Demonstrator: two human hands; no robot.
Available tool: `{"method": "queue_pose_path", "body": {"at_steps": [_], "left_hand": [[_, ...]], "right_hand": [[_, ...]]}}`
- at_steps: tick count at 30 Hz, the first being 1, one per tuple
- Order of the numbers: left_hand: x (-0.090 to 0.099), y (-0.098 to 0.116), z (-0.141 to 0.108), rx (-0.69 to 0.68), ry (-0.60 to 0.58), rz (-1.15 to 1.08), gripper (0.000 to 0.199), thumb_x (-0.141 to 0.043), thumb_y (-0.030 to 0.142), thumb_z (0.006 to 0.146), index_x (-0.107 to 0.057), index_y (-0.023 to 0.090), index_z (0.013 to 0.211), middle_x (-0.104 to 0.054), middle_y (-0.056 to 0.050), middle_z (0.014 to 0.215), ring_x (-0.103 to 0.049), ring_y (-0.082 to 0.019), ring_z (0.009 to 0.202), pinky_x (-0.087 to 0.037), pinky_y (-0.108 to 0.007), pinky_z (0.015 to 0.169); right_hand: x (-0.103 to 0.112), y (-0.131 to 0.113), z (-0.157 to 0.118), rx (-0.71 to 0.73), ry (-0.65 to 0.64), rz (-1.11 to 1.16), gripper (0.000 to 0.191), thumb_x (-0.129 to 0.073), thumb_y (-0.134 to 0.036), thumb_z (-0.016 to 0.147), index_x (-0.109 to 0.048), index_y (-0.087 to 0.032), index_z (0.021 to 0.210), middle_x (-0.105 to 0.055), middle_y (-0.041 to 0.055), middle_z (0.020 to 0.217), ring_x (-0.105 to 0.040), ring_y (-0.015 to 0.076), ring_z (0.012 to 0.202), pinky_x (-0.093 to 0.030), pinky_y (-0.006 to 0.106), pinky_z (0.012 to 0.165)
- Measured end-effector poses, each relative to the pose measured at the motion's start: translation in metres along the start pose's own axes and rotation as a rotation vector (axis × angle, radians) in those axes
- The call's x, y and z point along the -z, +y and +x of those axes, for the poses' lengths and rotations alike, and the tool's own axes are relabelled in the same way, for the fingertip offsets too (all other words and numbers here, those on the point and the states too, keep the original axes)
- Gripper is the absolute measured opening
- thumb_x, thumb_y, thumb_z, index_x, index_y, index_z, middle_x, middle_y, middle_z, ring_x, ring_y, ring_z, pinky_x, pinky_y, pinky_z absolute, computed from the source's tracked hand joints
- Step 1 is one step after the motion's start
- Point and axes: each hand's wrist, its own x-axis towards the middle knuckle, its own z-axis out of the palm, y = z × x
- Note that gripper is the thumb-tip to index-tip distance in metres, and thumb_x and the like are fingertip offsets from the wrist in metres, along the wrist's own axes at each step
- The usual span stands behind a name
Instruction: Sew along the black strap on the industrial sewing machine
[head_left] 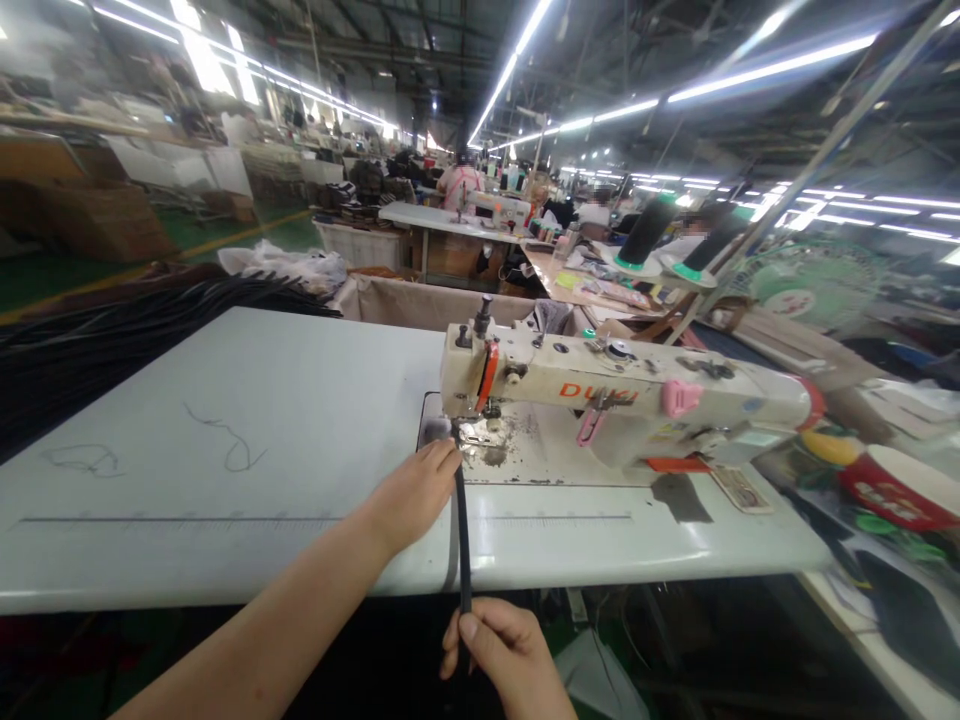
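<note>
A narrow black strap (463, 530) runs from the needle area of a white sewing machine (622, 385) down over the table's front edge. My left hand (420, 490) rests on the table just in front of the presser foot, its fingers closed over the strap's far end. Below the table edge, my right hand (502, 645) pinches the same strap between thumb and fingers, keeping it taut. The strap's tip under the machine is hidden by my left fingers.
Loose threads (232, 440) lie on the white table (300, 400), left of the machine. Many black straps (150, 325) hang at the far left. Behind the machine stands a cloth-lined bin (397, 300). Thread cones (646, 235) rise at the back right, and people sit farther off.
</note>
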Motion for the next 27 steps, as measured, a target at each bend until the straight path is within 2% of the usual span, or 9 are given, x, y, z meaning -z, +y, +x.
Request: {"method": "queue_pose_path", "body": {"at_steps": [4,8,11,15,20,24,27], "left_hand": [[-0.001,0.0,-0.002,-0.008,0.004,0.018,0.031,-0.047,0.014,0.101,-0.057,0.016,0.131,-0.064,-0.014,0.135,-0.06,-0.028,0.134,-0.052,-0.048,0.115],[0.002,0.001,-0.002,-0.038,-0.056,0.048,0.023,-0.048,0.013,0.101,-0.062,0.014,0.12,-0.068,-0.014,0.127,-0.062,-0.029,0.13,-0.055,-0.045,0.111],[0.004,0.002,-0.001,-0.062,-0.076,0.057,0.02,-0.048,0.013,0.102,-0.063,0.015,0.115,-0.068,-0.014,0.126,-0.062,-0.029,0.129,-0.054,-0.044,0.11],[0.004,0.002,-0.001,-0.034,-0.067,0.045,0.021,-0.048,0.014,0.102,-0.063,0.016,0.116,-0.068,-0.013,0.125,-0.062,-0.028,0.128,-0.054,-0.044,0.109],[0.004,0.003,-0.001,-0.027,-0.054,0.037,0.023,-0.047,0.013,0.102,-0.062,0.015,0.12,-0.067,-0.013,0.127,-0.064,-0.028,0.125,-0.056,-0.044,0.107],[0.005,0.003,-0.001,-0.028,-0.054,0.062,0.023,-0.046,0.014,0.103,-0.062,0.015,0.12,-0.067,-0.013,0.127,-0.065,-0.028,0.123,-0.056,-0.043,0.106],[0.006,0.003,0.0,-0.039,-0.07,0.066,0.022,-0.046,0.016,0.104,-0.063,0.015,0.118,-0.067,-0.013,0.127,-0.064,-0.028,0.124,-0.056,-0.043,0.106]], "right_hand": [[0.001,0.004,0.001,0.014,-0.021,0.008,0.053,-0.07,-0.069,0.089,-0.081,-0.018,0.076,-0.075,0.0056,0.067,-0.065,0.0191,0.066,-0.049,0.03,0.069],[0.002,0.008,0.002,0.089,-0.038,-0.059,0.055,-0.07,-0.069,0.088,-0.078,-0.019,0.07,-0.071,0.005,0.068,-0.063,0.0193,0.068,-0.047,0.031,0.07],[0.003,0.008,0.004,0.124,-0.04,-0.122,0.048,-0.075,-0.066,0.086,-0.077,-0.019,0.074,-0.071,0.0052,0.077,-0.062,0.0203,0.075,-0.047,0.032,0.073],[0.002,0.002,0.006,0.178,0.051,-0.172,0.044,-0.077,-0.063,0.085,-0.077,-0.02,0.076,-0.071,0.006,0.084,-0.064,0.0244,0.086,-0.048,0.035,0.082],[-0.001,-0.005,0.006,0.088,0.095,-0.076,0.043,-0.068,-0.062,0.093,-0.081,-0.021,0.097,-0.078,0.009,0.097,-0.068,0.027,0.097,-0.05,0.039,0.094],[-0.005,-0.005,0.008,-0.016,0.105,0.127,0.054,-0.069,-0.069,0.091,-0.077,-0.018,0.108,-0.081,0.0118,0.096,-0.071,0.0242,0.088,-0.054,0.037,0.084],[-0.01,-0.007,0.012,-0.053,0.119,0.197,0.059,-0.072,-0.071,0.087,-0.074,-0.015,0.105,-0.08,0.0113,0.088,-0.073,0.0223,0.083,-0.057,0.034,0.081]]}}
